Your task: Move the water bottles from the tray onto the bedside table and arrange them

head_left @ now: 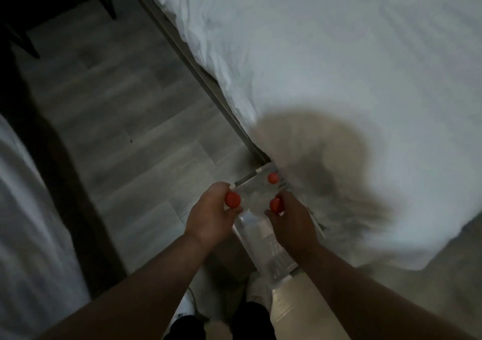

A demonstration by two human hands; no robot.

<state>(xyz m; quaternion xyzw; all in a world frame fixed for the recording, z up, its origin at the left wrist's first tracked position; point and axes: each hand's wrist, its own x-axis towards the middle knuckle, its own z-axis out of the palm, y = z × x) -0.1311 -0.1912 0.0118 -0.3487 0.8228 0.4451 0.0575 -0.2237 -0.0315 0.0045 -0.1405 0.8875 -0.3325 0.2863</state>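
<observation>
Now both hands [211, 217] [292, 225] grip red-capped bottles [233, 199] [275, 204].

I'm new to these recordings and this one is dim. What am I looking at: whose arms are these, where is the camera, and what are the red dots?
There is no machine here. A person wears one camera on the head, looking down, so the two bare arms are their own. The left hand curls its fingers round a clear plastic water bottle with an orange-red cap. The right hand grips a second such bottle. A third orange-red cap shows in the white perforated tray below. On the right is a bed with a white sheet, and on the left a grey wood-look floor. The picture is too blurred to show what the tray rests on.
</observation>
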